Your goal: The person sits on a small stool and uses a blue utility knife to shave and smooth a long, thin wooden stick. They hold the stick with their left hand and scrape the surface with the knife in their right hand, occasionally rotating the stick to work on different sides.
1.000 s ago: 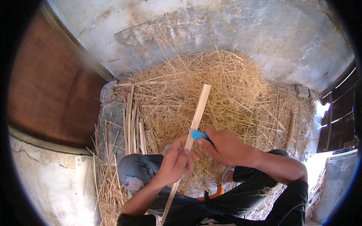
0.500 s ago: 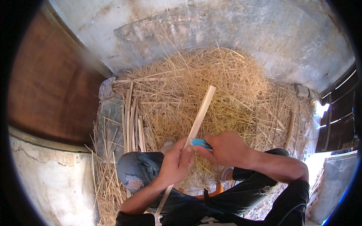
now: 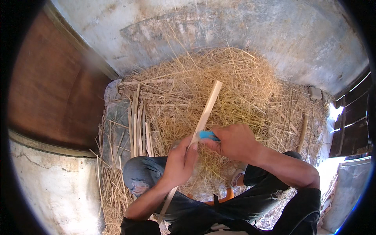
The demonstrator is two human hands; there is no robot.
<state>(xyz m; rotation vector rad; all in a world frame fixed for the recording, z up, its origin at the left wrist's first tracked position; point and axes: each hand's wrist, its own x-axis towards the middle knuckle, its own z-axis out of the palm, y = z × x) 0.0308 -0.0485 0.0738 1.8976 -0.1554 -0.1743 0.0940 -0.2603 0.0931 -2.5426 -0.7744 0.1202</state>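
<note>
Gripped in my left hand is a long pale bamboo strip, tilted, its far end up and to the right over the straw. The strip's lower end passes under the left wrist toward my lap. My right hand is closed round a blue-handled cutter, which meets the strip just beyond my left fingertips. The cutter's blade is too small to make out, and my right fingers hide part of its handle. Both hands are close together above my knees.
A heap of thin shavings covers the floor ahead. Several split strips lie at the left, by my knee. A brown panel stands at far left and a grey wall behind the heap. Under me shows an orange seat edge.
Both hands have shifted slightly farther away from me, carrying the strip and cutter along. The cutter still meets the strip near my left fingertips.
</note>
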